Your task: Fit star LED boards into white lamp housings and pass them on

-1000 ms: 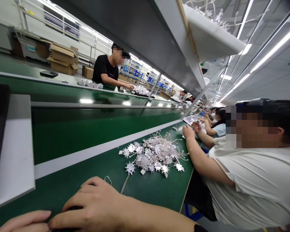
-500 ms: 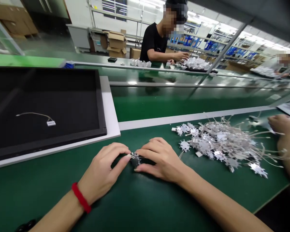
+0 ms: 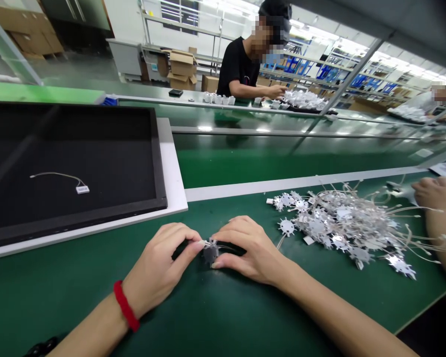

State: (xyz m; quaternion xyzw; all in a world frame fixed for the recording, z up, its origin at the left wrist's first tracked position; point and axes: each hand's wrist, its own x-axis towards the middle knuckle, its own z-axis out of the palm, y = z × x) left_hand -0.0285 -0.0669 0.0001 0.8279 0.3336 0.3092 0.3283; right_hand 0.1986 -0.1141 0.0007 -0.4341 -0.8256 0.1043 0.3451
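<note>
Between thumb and fingers, my right hand (image 3: 247,248) grips a small gear-shaped metal plate (image 3: 210,254) with short prongs, held just above the green table. My left hand (image 3: 174,258), with a red band on its wrist, pinches the pale wire (image 3: 207,243) at the plate's upper left edge. The wire's far end is hidden by the fingers. To the right of my right hand lies a heap of similar plates (image 3: 338,218) with pale wires. One loose plate (image 3: 286,227) rests at the heap's near left side.
A black tray (image 3: 159,163) with a white border stands at the left, holding a small white block (image 3: 82,189) with a wire. At the right edge is another person's hand (image 3: 436,191). Across the bench a person (image 3: 241,69) in black handles white parts (image 3: 306,99).
The plate has turned so its flat face shows more. Both hands stay close together on it. The hand at the right edge has shifted slightly, and the whole view has moved a little.
</note>
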